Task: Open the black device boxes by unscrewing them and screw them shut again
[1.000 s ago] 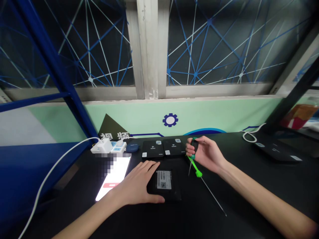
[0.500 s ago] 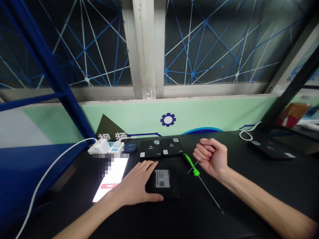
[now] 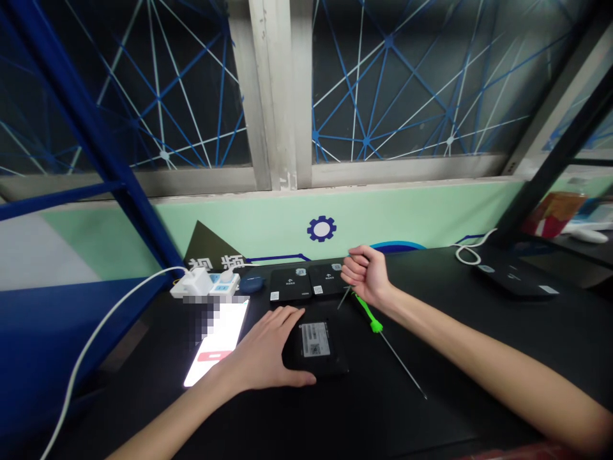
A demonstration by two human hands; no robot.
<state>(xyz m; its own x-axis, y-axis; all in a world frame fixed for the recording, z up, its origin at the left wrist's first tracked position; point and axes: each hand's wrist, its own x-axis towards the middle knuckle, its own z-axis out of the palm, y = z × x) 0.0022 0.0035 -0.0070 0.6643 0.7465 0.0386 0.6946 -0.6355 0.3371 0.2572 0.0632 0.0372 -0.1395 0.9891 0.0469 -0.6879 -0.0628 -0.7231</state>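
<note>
My left hand spans the left side of a flat black electronic box, fingers at its far edge and thumb at its near edge. A white printed label faces up on that box. My right hand is a closed fist around a screwdriver, whose thin metal shaft points down and left above the far right corner of the box. The fist hides its handle. Below that hand lies a second screwdriver with a green and black handle and a long blade.
Two similar black boxes lie side by side behind. To the left are a lit phone, a power strip with white plugs and a small dark blue case. Another black device and a white cable are at right.
My right hand has moved left and slightly away, carrying the screwdriver toward the box. The left hand stays on the box. The view has shifted a little.
</note>
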